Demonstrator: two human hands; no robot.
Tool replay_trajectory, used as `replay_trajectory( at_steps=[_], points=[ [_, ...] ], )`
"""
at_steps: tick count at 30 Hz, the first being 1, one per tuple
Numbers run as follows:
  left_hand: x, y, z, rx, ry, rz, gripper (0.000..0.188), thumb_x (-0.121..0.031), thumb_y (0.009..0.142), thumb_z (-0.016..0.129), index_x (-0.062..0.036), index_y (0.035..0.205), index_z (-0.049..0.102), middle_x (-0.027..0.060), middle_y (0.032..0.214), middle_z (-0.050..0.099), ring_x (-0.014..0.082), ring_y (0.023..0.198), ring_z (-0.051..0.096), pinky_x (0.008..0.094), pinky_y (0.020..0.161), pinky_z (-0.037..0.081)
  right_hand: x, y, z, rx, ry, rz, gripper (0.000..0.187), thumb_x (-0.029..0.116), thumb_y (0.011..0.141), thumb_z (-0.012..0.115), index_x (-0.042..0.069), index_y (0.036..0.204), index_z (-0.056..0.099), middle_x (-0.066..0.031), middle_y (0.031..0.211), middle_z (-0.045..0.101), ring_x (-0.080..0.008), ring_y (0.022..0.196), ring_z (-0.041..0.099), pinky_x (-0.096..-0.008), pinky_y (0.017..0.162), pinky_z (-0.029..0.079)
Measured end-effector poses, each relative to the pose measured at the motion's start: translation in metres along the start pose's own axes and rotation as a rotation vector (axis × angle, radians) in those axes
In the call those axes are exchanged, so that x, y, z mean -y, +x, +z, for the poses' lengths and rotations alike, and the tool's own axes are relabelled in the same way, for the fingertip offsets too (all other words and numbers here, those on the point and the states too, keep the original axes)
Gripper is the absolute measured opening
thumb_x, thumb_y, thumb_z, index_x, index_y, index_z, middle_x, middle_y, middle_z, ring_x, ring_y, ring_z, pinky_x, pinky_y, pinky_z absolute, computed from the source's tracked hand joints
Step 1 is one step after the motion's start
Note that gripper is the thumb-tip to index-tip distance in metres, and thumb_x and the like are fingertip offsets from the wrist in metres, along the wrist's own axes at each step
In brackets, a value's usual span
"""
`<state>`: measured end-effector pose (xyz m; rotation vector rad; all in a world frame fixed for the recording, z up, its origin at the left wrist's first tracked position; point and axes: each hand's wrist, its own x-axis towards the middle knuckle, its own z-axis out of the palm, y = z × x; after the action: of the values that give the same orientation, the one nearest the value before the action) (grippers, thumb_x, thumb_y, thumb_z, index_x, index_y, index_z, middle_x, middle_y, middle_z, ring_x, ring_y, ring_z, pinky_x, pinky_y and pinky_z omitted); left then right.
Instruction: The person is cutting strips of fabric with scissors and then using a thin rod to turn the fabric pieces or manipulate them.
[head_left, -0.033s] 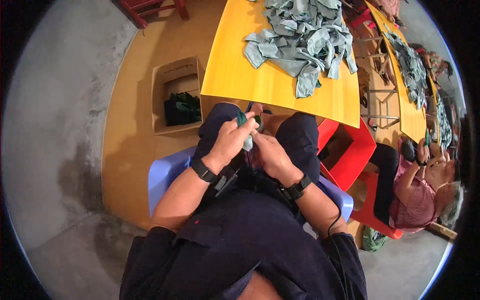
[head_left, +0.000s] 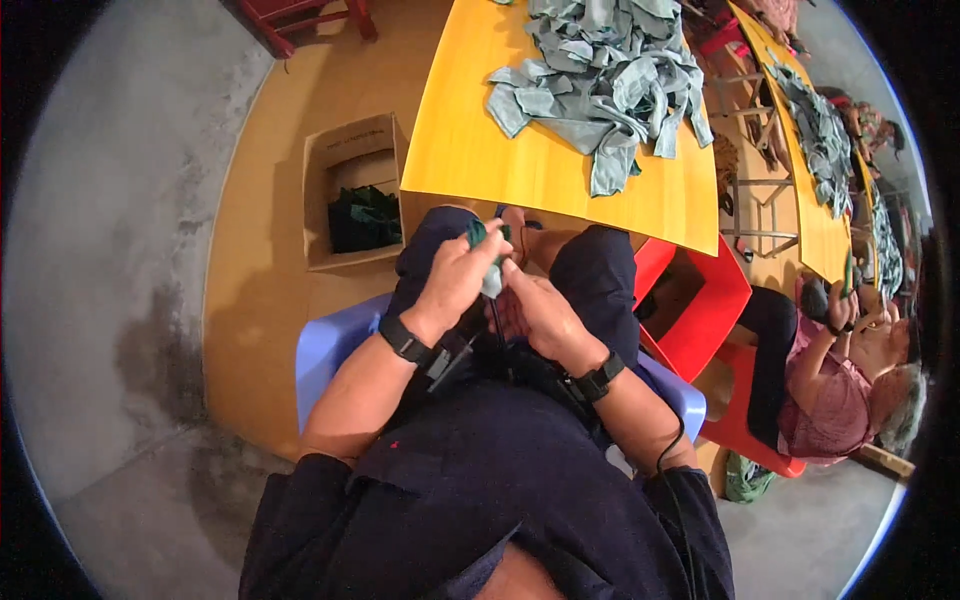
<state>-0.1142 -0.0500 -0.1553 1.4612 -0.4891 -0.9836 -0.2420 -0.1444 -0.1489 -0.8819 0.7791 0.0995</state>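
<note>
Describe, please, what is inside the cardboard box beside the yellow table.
Inside the cardboard box lies a heap of dark green cloth. Whatever is beneath the heap is covered and cannot be seen.

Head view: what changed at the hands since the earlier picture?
The dark end of the green cloth shifted slightly left, toward the left hand, which still holds it. The right hand stays close beside; its grip is unclear. Cloth pile and carton stayed put.

Yellow table (head_left: 450, 150) over tan floor (head_left: 260, 300), blue chair (head_left: 325, 350), mottled grey concrete (head_left: 120, 200).
</note>
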Motion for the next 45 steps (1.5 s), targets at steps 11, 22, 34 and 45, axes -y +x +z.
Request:
replay_trajectory(
  at_steps=[11,22,34,45],
  points=[
    [-0.045,0.021,-0.011,-0.216,-0.416,0.134,0.022,-0.02,0.094,0.057,-0.004,0.079,0.063,0.0038,0.086,0.065,0.0131,0.078,0.06,0.0278,0.072,0.047,0.026,-0.016,0.017,-0.047,-0.71,-0.674,0.027,0.019,0.099,0.053,-0.004,0.088,0.061,-0.0077,0.066,0.055,-0.0165,0.059,0.053,-0.0332,0.056,0.044],
    [-0.06,-0.018,-0.026,0.013,-0.034,0.32,0.035,-0.014,0.089,0.064,0.0007,0.12,0.058,0.0026,0.107,0.061,0.0087,0.094,0.054,0.0257,0.089,0.042,0.064,-0.038,0.02,0.247,-0.068,-0.196,0.026,0.024,0.101,0.05,0.003,0.09,0.059,0.0014,0.056,0.043,-0.0059,0.04,0.033,-0.0217,0.036,0.026],
    [-0.065,-0.034,-0.012,0.028,0.39,0.246,0.033,-0.021,0.09,0.069,0.0018,0.067,0.063,-0.0022,0.055,0.053,0.0046,0.055,0.047,0.0263,0.048,0.039,0.073,-0.041,0.013,0.05,-0.034,-0.411,0.028,0.024,0.102,0.048,0.005,0.085,0.06,0.0028,0.055,0.046,-0.0057,0.038,0.034,-0.0217,0.034,0.025],
    [-0.046,-0.039,-0.019,0.1,-0.069,0.235,0.041,-0.015,0.089,0.07,-0.0012,0.124,0.055,0.0037,0.115,0.059,0.0111,0.102,0.055,0.0256,0.085,0.046,0.082,-0.034,0.009,0.122,-0.275,-0.472,0.032,0.026,0.102,0.048,0.003,0.082,0.06,0.0023,0.053,0.046,-0.0056,0.039,0.035,-0.0214,0.036,0.027]
  ],
)
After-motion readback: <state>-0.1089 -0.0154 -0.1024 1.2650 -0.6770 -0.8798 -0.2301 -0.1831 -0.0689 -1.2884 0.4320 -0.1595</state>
